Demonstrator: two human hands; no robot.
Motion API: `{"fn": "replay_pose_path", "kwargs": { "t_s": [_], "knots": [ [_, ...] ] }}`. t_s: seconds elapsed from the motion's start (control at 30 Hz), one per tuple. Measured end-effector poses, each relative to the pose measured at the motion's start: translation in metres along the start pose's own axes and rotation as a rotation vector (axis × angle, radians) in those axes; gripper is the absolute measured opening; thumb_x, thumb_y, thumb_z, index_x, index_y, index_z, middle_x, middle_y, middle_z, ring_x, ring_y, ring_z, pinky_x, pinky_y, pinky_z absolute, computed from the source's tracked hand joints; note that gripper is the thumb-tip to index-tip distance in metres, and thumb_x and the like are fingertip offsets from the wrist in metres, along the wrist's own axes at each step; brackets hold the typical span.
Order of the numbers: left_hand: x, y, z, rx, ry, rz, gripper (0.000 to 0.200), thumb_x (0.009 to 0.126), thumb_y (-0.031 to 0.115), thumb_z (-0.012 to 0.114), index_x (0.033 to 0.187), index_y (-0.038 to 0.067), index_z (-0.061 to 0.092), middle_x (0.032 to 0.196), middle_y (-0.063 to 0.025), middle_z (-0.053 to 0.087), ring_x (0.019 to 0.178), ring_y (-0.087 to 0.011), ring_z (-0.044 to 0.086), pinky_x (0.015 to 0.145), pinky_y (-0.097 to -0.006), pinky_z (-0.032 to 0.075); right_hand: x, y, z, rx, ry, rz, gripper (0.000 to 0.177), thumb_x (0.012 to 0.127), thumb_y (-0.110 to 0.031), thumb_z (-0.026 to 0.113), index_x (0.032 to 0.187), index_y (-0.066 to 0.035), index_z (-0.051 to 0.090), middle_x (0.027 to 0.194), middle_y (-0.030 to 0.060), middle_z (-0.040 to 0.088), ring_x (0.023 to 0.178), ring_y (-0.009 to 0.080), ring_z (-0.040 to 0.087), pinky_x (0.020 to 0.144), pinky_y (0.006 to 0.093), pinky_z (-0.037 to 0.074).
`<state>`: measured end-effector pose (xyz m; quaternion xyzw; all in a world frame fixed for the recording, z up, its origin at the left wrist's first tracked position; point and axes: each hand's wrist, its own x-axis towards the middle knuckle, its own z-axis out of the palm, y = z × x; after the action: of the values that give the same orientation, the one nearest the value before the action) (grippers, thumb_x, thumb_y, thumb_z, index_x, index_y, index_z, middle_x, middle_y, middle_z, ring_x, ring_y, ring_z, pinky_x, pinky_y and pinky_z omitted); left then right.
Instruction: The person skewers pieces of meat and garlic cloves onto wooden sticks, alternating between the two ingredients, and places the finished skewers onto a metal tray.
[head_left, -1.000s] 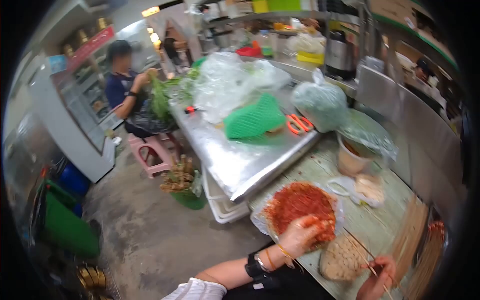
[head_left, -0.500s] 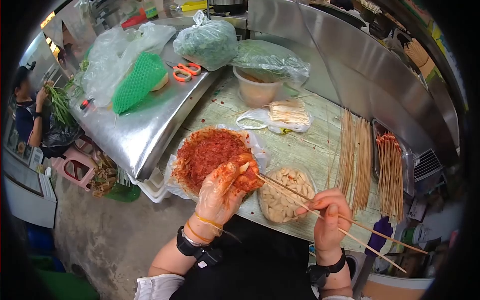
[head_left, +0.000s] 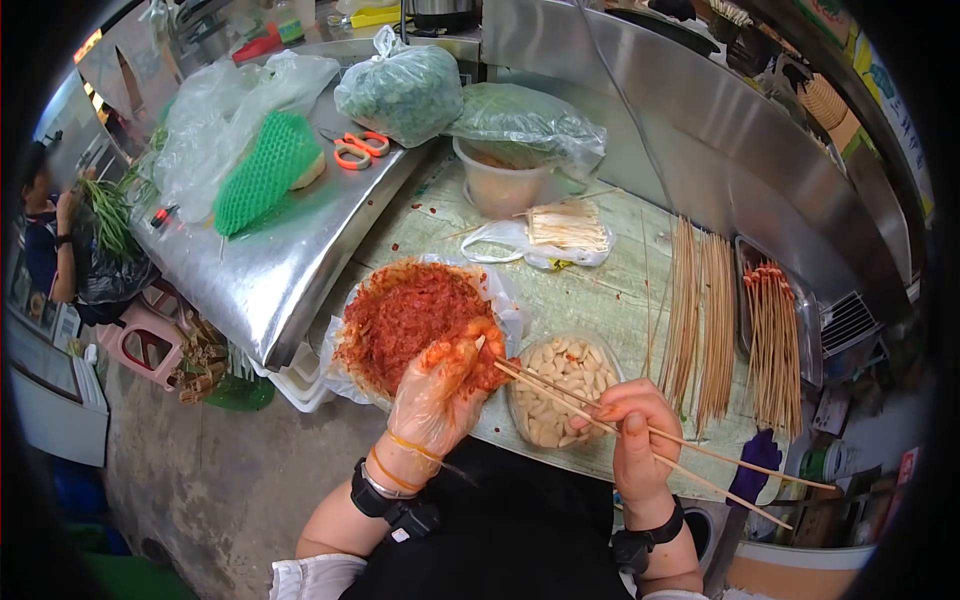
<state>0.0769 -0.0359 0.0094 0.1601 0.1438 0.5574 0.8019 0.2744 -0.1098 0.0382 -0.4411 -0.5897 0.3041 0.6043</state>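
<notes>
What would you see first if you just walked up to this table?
The big heap of bright red marinated bits in the middle of the table jumps out first. Right by it, the gloved left hand, smeared red, holds a red piece at the tips of two bamboo skewers gripped by the bare right hand. At the back left, a green net bag and orange scissors lie on the steel counter.

The scene is seen from a single head-worn camera, aimed forward and steeply down from above the worktop (head_left: 600,290). The left hand (head_left: 440,385) and right hand (head_left: 630,435) are caught close, low in the centre. A wide, curved field is given, darkened at the corners, so the steel counter (head_left: 290,250) and floor (head_left: 200,470) are taken in at the left.
</notes>
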Motion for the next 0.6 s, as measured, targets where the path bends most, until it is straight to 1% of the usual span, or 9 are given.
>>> {"fn": "replay_pose_path", "kwargs": {
  "t_s": [0.03, 0.1, 0.17, 0.23, 0.27, 0.37, 0.43, 0.5, 0.6],
  "knots": [
    [0.000, 0.000, 0.000, -0.010, 0.007, -0.014, 0.032, 0.092, 0.010, 0.055, 0.119, -0.004, 0.048, 0.111, -0.0132, 0.054, 0.101, -0.0204, 0.056, 0.092, -0.0340, 0.048, -0.001, 0.003, 0.000, -0.001, 0.000, -0.002, 0.031, 0.096, -0.028, 0.047, 0.084, -0.002, 0.058, 0.085, 0.0121, 0.058, 0.075, 0.0189, 0.059, 0.069, 0.0298, 0.048],
    [0.000, -0.001, 0.001, -0.043, -0.013, -0.016, 0.031, 0.092, 0.010, 0.055, 0.119, -0.004, 0.048, 0.111, -0.0131, 0.054, 0.101, -0.0206, 0.056, 0.091, -0.0341, 0.048, -0.002, 0.007, -0.002, 0.022, -0.003, -0.016, 0.032, 0.097, -0.028, 0.046, 0.083, -0.001, 0.054, 0.083, 0.0123, 0.051, 0.068, 0.0206, 0.060, 0.068, 0.0336, 0.053],
    [-0.001, -0.001, -0.001, -0.074, -0.029, -0.017, 0.030, 0.092, 0.010, 0.054, 0.119, -0.003, 0.048, 0.111, -0.0131, 0.054, 0.102, -0.0208, 0.056, 0.091, -0.0341, 0.049, -0.002, 0.007, 0.001, 0.032, 0.001, -0.026, 0.032, 0.097, -0.029, 0.046, 0.082, -0.001, 0.054, 0.082, 0.0118, 0.051, 0.068, 0.0204, 0.060, 0.067, 0.0330, 0.053],
    [-0.001, -0.003, -0.009, -0.151, -0.045, -0.040, 0.034, 0.090, 0.008, 0.056, 0.122, -0.003, 0.049, 0.120, -0.0172, 0.055, 0.111, -0.0267, 0.054, 0.097, -0.0399, 0.045, -0.002, 0.009, 0.001, 0.043, 0.004, -0.036, 0.033, 0.096, -0.030, 0.047, 0.082, -0.001, 0.054, 0.082, 0.0114, 0.051, 0.068, 0.0203, 0.061, 0.067, 0.0324, 0.052],
    [-0.001, -0.003, -0.010, -0.152, -0.046, -0.039, 0.034, 0.090, 0.008, 0.056, 0.122, -0.003, 0.049, 0.120, -0.0172, 0.055, 0.111, -0.0267, 0.054, 0.097, -0.0399, 0.045, -0.002, 0.010, -0.001, 0.031, 0.002, -0.048, 0.033, 0.096, -0.030, 0.047, 0.081, -0.002, 0.055, 0.082, 0.0111, 0.051, 0.067, 0.0198, 0.061, 0.067, 0.0317, 0.052],
    [-0.003, -0.003, -0.009, -0.219, -0.067, -0.083, 0.034, 0.090, 0.008, 0.055, 0.122, -0.003, 0.050, 0.121, -0.0171, 0.055, 0.111, -0.0263, 0.054, 0.096, -0.0396, 0.046, 0.002, 0.004, 0.001, 0.042, -0.003, -0.045, 0.034, 0.096, -0.032, 0.048, 0.081, -0.003, 0.055, 0.081, 0.0106, 0.052, 0.066, 0.0190, 0.061, 0.066, 0.0309, 0.051],
    [-0.005, -0.003, -0.002, -0.131, 0.009, -0.084, 0.031, 0.093, 0.010, 0.053, 0.121, -0.001, 0.046, 0.112, -0.0118, 0.055, 0.102, -0.0201, 0.056, 0.087, -0.0333, 0.050, 0.005, -0.003, 0.000, 0.065, -0.005, -0.032, 0.034, 0.096, -0.032, 0.048, 0.080, -0.003, 0.055, 0.080, 0.0104, 0.053, 0.066, 0.0187, 0.061, 0.067, 0.0308, 0.051],
    [-0.004, -0.005, -0.007, -0.097, -0.006, -0.074, 0.031, 0.093, 0.010, 0.053, 0.121, -0.002, 0.047, 0.112, -0.0121, 0.055, 0.102, -0.0201, 0.056, 0.087, -0.0332, 0.050, 0.007, -0.009, -0.002, -0.161, -0.111, -0.068, 0.032, 0.096, -0.030, 0.048, 0.081, -0.003, 0.056, 0.083, 0.0108, 0.056, 0.068, 0.0186, 0.060, 0.067, 0.0300, 0.050],
    [0.001, -0.010, -0.019, -0.049, 0.004, -0.051, 0.030, 0.093, 0.008, 0.053, 0.120, -0.003, 0.048, 0.111, -0.0130, 0.057, 0.100, -0.0206, 0.057, 0.086, -0.0329, 0.051, 0.010, -0.010, 0.003, -0.226, -0.174, -0.147, 0.026, 0.095, -0.025, 0.049, 0.084, -0.003, 0.059, 0.085, 0.0112, 0.058, 0.071, 0.0190, 0.059, 0.064, 0.0292, 0.048]
  ]
}}
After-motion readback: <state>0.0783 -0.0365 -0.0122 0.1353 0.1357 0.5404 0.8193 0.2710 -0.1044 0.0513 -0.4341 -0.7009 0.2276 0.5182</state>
